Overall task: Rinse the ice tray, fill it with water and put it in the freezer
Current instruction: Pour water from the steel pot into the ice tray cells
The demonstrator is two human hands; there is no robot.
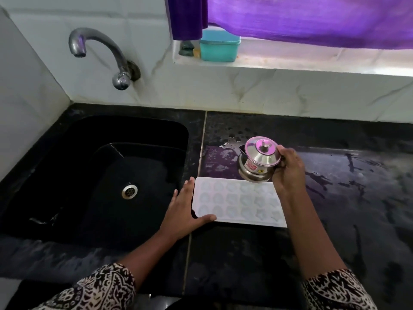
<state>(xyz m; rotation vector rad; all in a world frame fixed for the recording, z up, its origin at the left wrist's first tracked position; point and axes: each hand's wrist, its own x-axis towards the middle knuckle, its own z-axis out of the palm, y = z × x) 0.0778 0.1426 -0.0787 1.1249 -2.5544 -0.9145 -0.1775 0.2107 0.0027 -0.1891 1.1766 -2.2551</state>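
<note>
My right hand (288, 173) grips a steel jug (259, 163) over the far edge of the ice tray (237, 203); my flat left hand (184, 210) braces its left end.

Black, white and purple at the sink
White ice tray (239, 203) on black bench (335, 198); black sink (67, 175); purple curtain (312, 19); teal box (219, 49); black-and-white patterned sleeves (339, 289).
</note>
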